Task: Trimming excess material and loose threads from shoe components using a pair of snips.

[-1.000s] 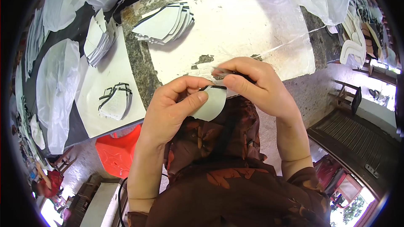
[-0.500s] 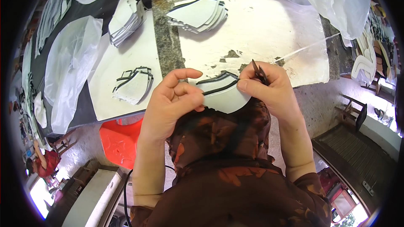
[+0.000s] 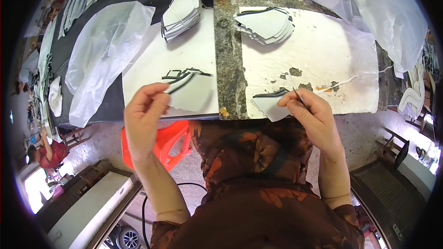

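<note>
My left hand [image 3: 146,117] pinches the edge of a white, black-trimmed cut piece [image 3: 182,94] at the left board, over a small pile with black strips. Where that piece ends and the pile begins is hard to tell. Near the table's front edge, my right hand [image 3: 311,115] pinches another white, black-edged piece [image 3: 272,105]. A dark pair of snips [image 3: 300,99] is tucked in the same right hand, mostly hidden by its fingers.
Behind lie a tied bundle of white pieces [image 3: 181,16] and a fanned, black-edged stack [image 3: 266,25]. Clear plastic bags [image 3: 108,50] cover the table's left and far right. A white string [image 3: 360,78] crosses the right board. A red plastic stool [image 3: 173,145] stands below the front edge.
My hands have moved apart. The left has gone left to the small pile and holds a piece there. The right still grips a piece and the snips. The view has shifted too.
</note>
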`<state>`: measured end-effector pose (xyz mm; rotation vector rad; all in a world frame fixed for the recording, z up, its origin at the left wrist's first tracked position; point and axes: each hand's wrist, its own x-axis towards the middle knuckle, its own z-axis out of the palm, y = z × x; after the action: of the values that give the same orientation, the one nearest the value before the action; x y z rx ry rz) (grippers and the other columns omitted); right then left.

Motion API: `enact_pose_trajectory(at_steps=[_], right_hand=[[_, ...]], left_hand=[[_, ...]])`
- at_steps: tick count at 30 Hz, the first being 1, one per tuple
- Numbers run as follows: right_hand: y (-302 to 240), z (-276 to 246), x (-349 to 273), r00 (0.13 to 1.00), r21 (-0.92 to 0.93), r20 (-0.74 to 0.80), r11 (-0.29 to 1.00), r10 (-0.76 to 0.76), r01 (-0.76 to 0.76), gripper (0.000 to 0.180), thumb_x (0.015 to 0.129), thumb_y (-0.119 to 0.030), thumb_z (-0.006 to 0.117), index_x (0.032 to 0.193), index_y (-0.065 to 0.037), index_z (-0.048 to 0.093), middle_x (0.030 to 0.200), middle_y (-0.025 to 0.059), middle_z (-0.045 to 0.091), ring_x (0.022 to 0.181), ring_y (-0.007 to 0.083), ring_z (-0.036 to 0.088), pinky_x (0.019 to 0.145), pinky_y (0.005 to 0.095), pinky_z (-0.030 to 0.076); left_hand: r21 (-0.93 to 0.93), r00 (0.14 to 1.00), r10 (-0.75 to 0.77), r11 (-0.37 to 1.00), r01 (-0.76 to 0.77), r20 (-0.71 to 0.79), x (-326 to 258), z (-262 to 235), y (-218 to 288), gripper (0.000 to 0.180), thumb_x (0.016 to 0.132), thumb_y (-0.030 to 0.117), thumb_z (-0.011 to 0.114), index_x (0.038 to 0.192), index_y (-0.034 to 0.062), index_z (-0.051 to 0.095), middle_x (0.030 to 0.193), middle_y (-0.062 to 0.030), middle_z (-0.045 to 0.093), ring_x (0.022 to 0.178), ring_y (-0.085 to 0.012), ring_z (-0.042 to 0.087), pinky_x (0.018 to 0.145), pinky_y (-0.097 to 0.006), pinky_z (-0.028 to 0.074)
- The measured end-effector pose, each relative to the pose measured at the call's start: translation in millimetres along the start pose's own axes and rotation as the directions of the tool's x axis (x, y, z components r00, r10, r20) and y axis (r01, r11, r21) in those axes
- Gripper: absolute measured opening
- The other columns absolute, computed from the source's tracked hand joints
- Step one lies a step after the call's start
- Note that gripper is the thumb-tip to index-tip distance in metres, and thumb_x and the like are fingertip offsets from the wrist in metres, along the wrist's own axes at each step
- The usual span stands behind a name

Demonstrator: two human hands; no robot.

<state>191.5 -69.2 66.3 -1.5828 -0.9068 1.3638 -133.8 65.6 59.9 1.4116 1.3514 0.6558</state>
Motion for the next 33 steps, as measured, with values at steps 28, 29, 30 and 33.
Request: enact_pose_trajectory(at_steps=[28, 29, 30, 33], right_hand=[[20, 8, -9, 0.996, -0.172, 0.084, 0.985, 0.003, 0.012, 0.009, 0.096, -0.005, 0.072, 0.104, -0.001, 0.069, 0.081, 0.0015, 0.062, 0.081, 0.0070, 0.058, 0.075, 0.0246, 0.049], [21, 8, -6, 0.999, -0.157, 0.009, 0.986, -0.054, 0.055, 0.008, 0.096, -0.006, 0.072, 0.101, 0.000, 0.069, 0.082, 0.0017, 0.062, 0.081, 0.0078, 0.058, 0.075, 0.0253, 0.048], [22, 8, -2, 0.992, -0.147, -0.067, 0.984, -0.109, 0.099, 0.008, 0.095, -0.007, 0.072, 0.099, 0.000, 0.069, 0.083, 0.0020, 0.062, 0.081, 0.0085, 0.058, 0.074, 0.0259, 0.048], [26, 8, 13, 0.966, -0.293, -0.056, 0.929, -0.254, 0.227, 0.013, 0.090, -0.013, 0.074, 0.098, -0.003, 0.070, 0.089, 0.0103, 0.065, 0.081, 0.0243, 0.064, 0.073, 0.0356, 0.052]], left_hand=[[-0.199, 0.932, 0.124, 0.978, -0.058, 0.340, -40, 136, 2, 0.009, 0.094, 0.005, 0.075, 0.103, 0.0041, 0.074, 0.091, -0.0032, 0.067, 0.079, -0.0132, 0.061, 0.073, -0.027, 0.048], [0.015, 0.907, 0.329, 0.939, -0.345, 0.264, -38, 138, 0, 0.013, 0.091, 0.007, 0.077, 0.104, 0.0056, 0.075, 0.093, -0.0043, 0.067, 0.081, -0.0181, 0.062, 0.076, -0.031, 0.048], [0.243, 0.816, 0.527, 0.781, -0.575, 0.237, -37, 139, -3, 0.018, 0.088, 0.008, 0.078, 0.105, 0.0072, 0.076, 0.095, -0.0054, 0.068, 0.084, -0.0229, 0.062, 0.079, -0.035, 0.048], [0.414, 0.767, 0.580, 0.648, -0.639, 0.276, -39, 145, -13, 0.023, 0.084, 0.011, 0.080, 0.107, 0.0093, 0.077, 0.099, -0.0041, 0.068, 0.092, -0.0268, 0.061, 0.085, -0.040, 0.045]])
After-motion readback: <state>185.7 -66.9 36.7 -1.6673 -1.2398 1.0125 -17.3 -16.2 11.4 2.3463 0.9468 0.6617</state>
